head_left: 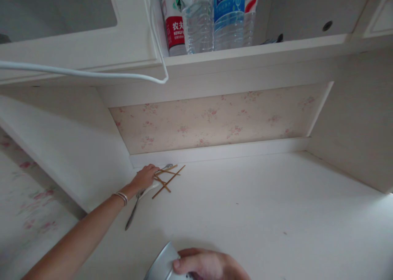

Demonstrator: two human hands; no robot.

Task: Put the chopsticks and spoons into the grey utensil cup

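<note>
My left hand (147,177), with a bracelet at the wrist, is down on the white surface at the back left. Its fingers are bent over a small pile of utensils, and what they grip is hidden. Several wooden chopsticks (174,177) lie crossed just right of the fingers. A white spoon (150,188) and a metal spoon (168,165) show beside the hand, and a dark metal handle (132,215) sticks out toward me. At the bottom edge my right hand (211,264) is closed on a silver-grey container (164,261), tilted and partly cut off by the frame.
Overhead is a shelf (260,46) with plastic bottles (198,26) and a red-and-white labelled bottle (174,24). A white cable (92,73) hangs past the cabinet door (132,42). Side panels (353,120) and a flowered back wall (211,120) enclose the white surface (245,198).
</note>
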